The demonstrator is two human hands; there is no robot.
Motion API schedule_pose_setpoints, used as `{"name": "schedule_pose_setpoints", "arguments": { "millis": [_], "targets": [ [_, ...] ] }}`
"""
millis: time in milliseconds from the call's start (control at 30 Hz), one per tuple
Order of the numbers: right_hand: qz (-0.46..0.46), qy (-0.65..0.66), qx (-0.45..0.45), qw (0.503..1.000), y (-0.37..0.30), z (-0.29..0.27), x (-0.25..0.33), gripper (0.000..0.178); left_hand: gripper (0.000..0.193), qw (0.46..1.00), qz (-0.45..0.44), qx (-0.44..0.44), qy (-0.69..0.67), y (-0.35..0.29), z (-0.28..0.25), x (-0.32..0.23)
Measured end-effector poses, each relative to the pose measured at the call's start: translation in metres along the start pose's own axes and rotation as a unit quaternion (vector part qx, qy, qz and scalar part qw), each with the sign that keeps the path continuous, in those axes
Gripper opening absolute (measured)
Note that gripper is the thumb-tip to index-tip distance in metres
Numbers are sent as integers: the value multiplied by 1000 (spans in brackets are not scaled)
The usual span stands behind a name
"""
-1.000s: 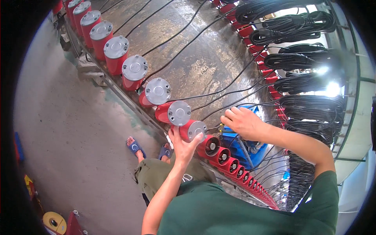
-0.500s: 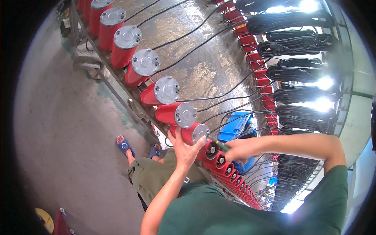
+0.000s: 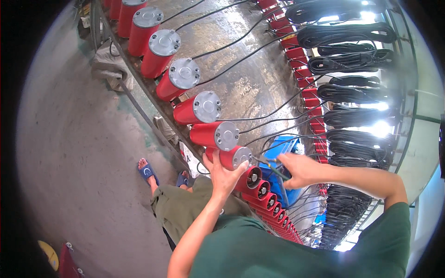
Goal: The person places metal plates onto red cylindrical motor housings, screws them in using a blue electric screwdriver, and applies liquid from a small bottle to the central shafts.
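My left hand (image 3: 224, 180) is wrapped round a red cylinder (image 3: 227, 157), its thumb against the grey metal end cap (image 3: 242, 156). In my right hand (image 3: 300, 170) is a pair of pliers (image 3: 277, 172) with green and yellow handles, which are spread apart. The jaws point at the cap's right edge; whether they touch it I cannot tell. Just below, an uncapped red cylinder (image 3: 253, 178) shows a metal shaft inside its open end.
Capped red cylinders (image 3: 206, 106) run along the worn metal table (image 3: 222, 69); several uncapped ones continue toward me. Black cables (image 3: 250, 53) cross to coiled bundles (image 3: 347, 34) on the right. A blue bin (image 3: 282, 146) stands beyond the pliers. Grey cloth (image 3: 111, 65) hangs at the table edge.
My right hand has shifted slightly right and up, and the pliers' handles have spread apart. My left hand stays on the same cylinder. The view has shifted a little.
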State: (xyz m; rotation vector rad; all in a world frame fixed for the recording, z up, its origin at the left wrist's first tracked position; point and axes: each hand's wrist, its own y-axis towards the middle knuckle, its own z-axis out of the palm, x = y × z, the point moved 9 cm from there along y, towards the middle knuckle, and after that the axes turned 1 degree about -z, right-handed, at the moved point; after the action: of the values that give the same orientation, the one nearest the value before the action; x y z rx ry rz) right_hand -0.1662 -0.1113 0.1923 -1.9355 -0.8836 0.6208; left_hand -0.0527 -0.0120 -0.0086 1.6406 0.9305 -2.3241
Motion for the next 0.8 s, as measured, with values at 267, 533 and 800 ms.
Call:
{"name": "schedule_pose_setpoints", "arguments": {
  "millis": [267, 533, 800],
  "targets": [
    [-104, -209, -124, 964, 28, -44, 49, 95, 105, 1000, 6, -6, 9, 0, -2, 0],
    [-198, -415, -208, 863, 31, -67, 86, 49, 107, 1000, -23, -8, -2, -2, -6, 1],
    [-74, -184, -37, 979, 23, -38, 74, 30, 112, 1000, -7, -13, 28, -2, -4, 8]
  ]
}}
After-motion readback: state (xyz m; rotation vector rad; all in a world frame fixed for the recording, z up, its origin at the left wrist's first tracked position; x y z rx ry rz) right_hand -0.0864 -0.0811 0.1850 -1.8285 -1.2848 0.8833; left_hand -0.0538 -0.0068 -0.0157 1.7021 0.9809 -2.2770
